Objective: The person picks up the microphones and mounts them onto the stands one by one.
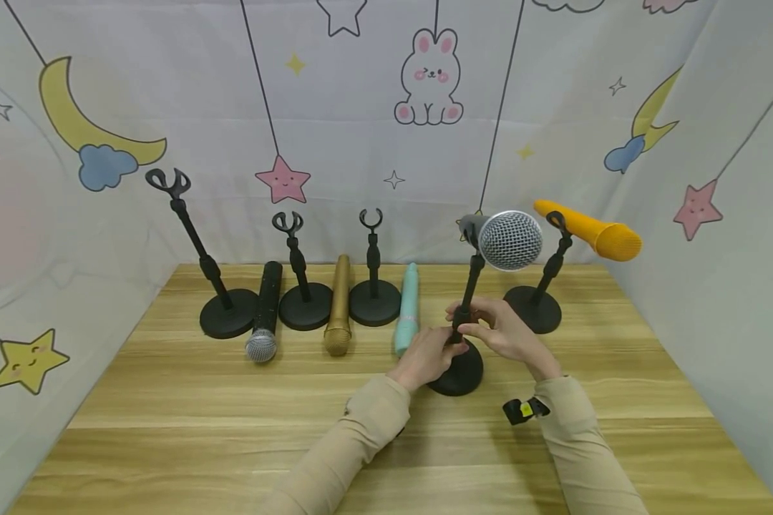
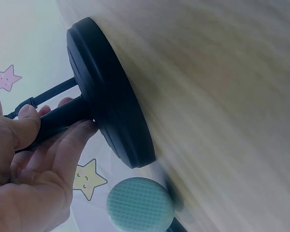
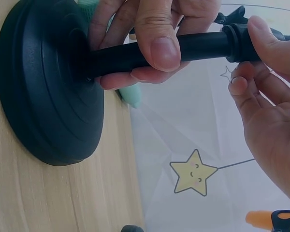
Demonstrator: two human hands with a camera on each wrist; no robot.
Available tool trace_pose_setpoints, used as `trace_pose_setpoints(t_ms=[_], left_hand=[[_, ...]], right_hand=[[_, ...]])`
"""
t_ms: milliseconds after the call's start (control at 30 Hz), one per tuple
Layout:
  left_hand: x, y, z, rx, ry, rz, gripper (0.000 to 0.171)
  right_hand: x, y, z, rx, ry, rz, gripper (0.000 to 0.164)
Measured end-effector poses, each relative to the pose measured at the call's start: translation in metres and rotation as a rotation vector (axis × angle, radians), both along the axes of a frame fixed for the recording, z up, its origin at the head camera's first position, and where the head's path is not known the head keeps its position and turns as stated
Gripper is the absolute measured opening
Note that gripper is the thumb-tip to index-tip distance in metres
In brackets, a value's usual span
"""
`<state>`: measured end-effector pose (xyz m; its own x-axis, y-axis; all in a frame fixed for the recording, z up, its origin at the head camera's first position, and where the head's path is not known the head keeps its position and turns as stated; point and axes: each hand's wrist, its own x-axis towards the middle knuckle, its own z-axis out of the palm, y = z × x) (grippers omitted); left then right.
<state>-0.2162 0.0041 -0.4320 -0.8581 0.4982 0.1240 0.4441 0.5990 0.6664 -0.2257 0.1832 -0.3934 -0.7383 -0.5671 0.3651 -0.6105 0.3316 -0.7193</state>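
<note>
A black desktop microphone stand (image 1: 459, 373) stands on the table, a microphone with a silver mesh head (image 1: 511, 241) lying tilted in its clip. My left hand (image 1: 427, 357) grips the lower pole just above the round base (image 2: 111, 96); the left wrist view shows fingers and thumb wrapped around it. Higher up, my right hand (image 1: 505, 332) pinches the thicker collar (image 3: 242, 43) between thumb and fingers. Left of the stand lies a mint-green microphone (image 1: 409, 307), its mesh head near my left hand.
Behind on the right, another stand (image 1: 536, 309) holds an orange microphone (image 1: 592, 230). Along the left back are a tall stand (image 1: 228, 315), a black microphone (image 1: 267, 300), a short stand (image 1: 305, 307), a gold microphone (image 1: 339, 304) and another short stand (image 1: 375, 304). A patterned curtain (image 1: 361, 129) hangs behind.
</note>
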Motion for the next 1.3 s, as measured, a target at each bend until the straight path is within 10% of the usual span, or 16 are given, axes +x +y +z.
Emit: trace_pose_setpoints(t_ms=[600, 1033, 1300], left_hand=[[0.001, -0.001, 0.000, -0.003, 0.036, -0.001, 0.018], [0.006, 0.000, -0.002, 0.031, 0.070, 0.002, 0.015], [0.004, 0.000, -0.002, 0.028, 0.033, 0.028, 0.019]], right_hand=[[-0.002, 0.002, -0.004, -0.042, -0.018, 0.028, 0.021], [0.004, -0.010, -0.011, -0.112, 0.152, -0.272, 0.030], [0.003, 0.000, -0.008, -0.064, 0.076, -0.115, 0.021]])
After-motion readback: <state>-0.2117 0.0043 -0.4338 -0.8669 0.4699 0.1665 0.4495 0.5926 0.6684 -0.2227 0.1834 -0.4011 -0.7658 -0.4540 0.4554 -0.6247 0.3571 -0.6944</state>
